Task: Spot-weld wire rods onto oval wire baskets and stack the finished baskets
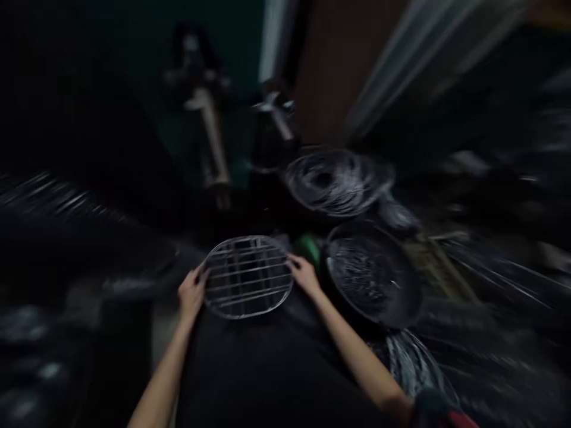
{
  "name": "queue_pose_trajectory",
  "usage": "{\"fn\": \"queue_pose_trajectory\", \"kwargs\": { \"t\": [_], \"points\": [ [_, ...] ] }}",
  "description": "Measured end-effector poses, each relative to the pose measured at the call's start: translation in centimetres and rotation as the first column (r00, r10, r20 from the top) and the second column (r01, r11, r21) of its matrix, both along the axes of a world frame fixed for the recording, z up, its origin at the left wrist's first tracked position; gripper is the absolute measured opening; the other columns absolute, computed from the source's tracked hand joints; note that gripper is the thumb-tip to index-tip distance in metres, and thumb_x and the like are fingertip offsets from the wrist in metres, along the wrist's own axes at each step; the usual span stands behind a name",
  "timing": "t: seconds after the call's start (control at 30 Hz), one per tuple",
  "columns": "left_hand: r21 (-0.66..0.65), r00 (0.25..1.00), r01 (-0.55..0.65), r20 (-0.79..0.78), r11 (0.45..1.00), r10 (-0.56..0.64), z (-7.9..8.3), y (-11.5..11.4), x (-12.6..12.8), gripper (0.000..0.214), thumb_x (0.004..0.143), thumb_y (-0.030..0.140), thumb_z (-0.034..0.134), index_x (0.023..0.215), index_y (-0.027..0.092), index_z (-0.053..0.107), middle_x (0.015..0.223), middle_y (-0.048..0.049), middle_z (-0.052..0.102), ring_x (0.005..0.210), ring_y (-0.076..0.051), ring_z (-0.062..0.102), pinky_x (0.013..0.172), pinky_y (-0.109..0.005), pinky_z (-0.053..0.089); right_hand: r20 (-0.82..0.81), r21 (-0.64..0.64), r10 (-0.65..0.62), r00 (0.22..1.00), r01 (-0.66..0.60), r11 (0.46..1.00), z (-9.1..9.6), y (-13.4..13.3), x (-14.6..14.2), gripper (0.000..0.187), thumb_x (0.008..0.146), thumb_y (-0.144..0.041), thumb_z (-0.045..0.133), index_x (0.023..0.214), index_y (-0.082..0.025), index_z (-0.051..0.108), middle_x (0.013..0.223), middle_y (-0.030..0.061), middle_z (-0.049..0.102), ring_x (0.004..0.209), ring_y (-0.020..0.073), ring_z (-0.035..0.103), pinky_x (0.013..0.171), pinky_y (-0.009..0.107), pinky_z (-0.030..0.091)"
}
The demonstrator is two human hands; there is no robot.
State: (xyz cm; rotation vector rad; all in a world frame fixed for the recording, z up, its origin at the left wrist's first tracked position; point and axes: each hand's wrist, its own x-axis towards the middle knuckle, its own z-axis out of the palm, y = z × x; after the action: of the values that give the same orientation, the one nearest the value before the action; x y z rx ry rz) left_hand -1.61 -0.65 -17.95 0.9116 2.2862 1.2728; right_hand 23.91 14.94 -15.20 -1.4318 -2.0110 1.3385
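A round metal wire rack [247,276] sits in the middle of the dim, motion-blurred view. My left hand [191,292] grips its left rim, fingers curled onto the edge. On the opposite rim my right hand [303,273] holds the rack the same way. The rack is over a dark, flat-looking surface [267,368] in front of me.
A dark round pan [372,276] lies just right of the rack, with a green object [307,246] between them. A shiny metal bowl [336,178] stands behind. Taps [209,137] rise at the back. Blurred metal vessels crowd the left and right.
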Motion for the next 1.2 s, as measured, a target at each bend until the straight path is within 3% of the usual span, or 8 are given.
{"fn": "queue_pose_trajectory", "kwargs": {
  "t": [0.07,0.13,0.3,0.53,0.7,0.93,1.07,1.2],
  "points": [
    [-0.058,0.995,-0.094,0.015,0.994,0.095,0.0,-5.4,-0.2,0.037,0.092,0.041,0.051,0.118,0.017,0.060,0.109,-0.0092,0.063,0.100,-0.022,0.061,0.093,-0.040,0.049,-0.020,-0.013,0.003,1.000,-0.003,1.000,-0.7,0.4,0.2,0.052,0.085,-0.052,0.049,0.119,-0.016,0.065,0.126,0.0129,0.062,0.120,0.0253,0.054,0.107,0.046,0.035],
    [-0.034,0.989,-0.115,0.093,0.993,0.117,0.5,-7.4,-0.2,0.045,0.093,0.045,0.046,0.124,0.017,0.059,0.111,-0.0092,0.066,0.105,-0.023,0.061,0.098,-0.038,0.047,-0.077,-0.001,-0.003,0.997,0.002,1.000,-0.7,0.4,0.3,0.056,0.085,-0.056,0.047,0.118,-0.014,0.065,0.123,0.0135,0.064,0.118,0.0258,0.055,0.106,0.045,0.037],
    [0.040,0.961,0.005,0.278,0.999,-0.016,2.0,-6.1,-0.6,0.060,0.084,0.052,0.056,0.130,0.013,0.055,0.127,-0.0107,0.061,0.117,-0.026,0.057,0.104,-0.037,0.043,-0.180,-0.039,-0.009,0.984,0.002,0.999,0.8,-0.3,-0.3,0.057,0.079,-0.053,0.059,0.120,-0.013,0.064,0.120,0.0134,0.066,0.114,0.0263,0.059,0.102,0.044,0.043],
    [-0.008,0.980,0.113,0.166,0.994,-0.110,2.8,-4.7,-1.5,0.048,0.086,0.036,0.055,0.130,0.015,0.055,0.126,-0.0063,0.062,0.116,-0.024,0.059,0.104,-0.035,0.044,-0.112,-0.006,0.006,0.994,-0.007,1.000,1.5,-0.4,-0.6,0.057,0.080,-0.053,0.058,0.120,-0.014,0.065,0.118,0.0123,0.067,0.113,0.0269,0.060,0.100,0.043,0.044],
    [-0.098,0.996,0.087,0.019,0.991,-0.086,2.1,-4.2,-0.8,0.041,0.092,0.034,0.050,0.130,0.021,0.057,0.119,-0.0037,0.066,0.108,-0.024,0.064,0.096,-0.034,0.050,0.008,0.058,0.044,0.999,-0.044,0.997,0.7,-0.3,0.1,0.053,0.080,-0.053,0.057,0.119,-0.017,0.066,0.114,0.0102,0.069,0.110,0.0283,0.062,0.099,0.045,0.045],
    [0.012,0.997,0.005,0.077,1.000,-0.006,1.1,-3.9,-0.3,0.042,0.091,0.039,0.049,0.125,0.016,0.059,0.127,-0.0068,0.061,0.119,-0.022,0.056,0.107,-0.035,0.041,-0.124,0.021,-0.034,0.992,0.037,0.999,-0.3,-2.3,-0.5,0.053,0.086,-0.051,0.050,0.126,-0.018,0.061,0.130,0.0057,0.060,0.124,0.0227,0.053,0.107,0.038,0.037],
    [-0.051,0.998,-0.041,0.047,0.998,0.043,2.1,-5.7,-1.2,0.064,0.078,0.052,0.064,0.134,0.023,0.050,0.134,-0.0056,0.056,0.123,-0.028,0.052,0.110,-0.045,0.037,-0.087,0.010,-0.111,0.990,0.112,0.994,0.4,-0.8,4.2,0.051,0.087,-0.049,0.050,0.127,-0.019,0.060,0.125,0.0059,0.064,0.117,0.0209,0.058,0.103,0.036,0.042],
    [-0.082,0.978,-0.092,0.180,0.992,0.105,5.4,-5.4,-3.8,0.068,0.071,0.064,0.065,0.133,0.047,0.042,0.122,0.0100,0.062,0.113,-0.027,0.059,0.104,-0.051,0.045,0.146,0.165,-0.419,0.896,0.396,0.904,0.6,3.7,12.2,0.038,0.088,-0.040,0.051,0.108,-0.014,0.069,0.107,0.0105,0.071,0.105,0.0232,0.063,0.098,0.040,0.044]
  ]
}}
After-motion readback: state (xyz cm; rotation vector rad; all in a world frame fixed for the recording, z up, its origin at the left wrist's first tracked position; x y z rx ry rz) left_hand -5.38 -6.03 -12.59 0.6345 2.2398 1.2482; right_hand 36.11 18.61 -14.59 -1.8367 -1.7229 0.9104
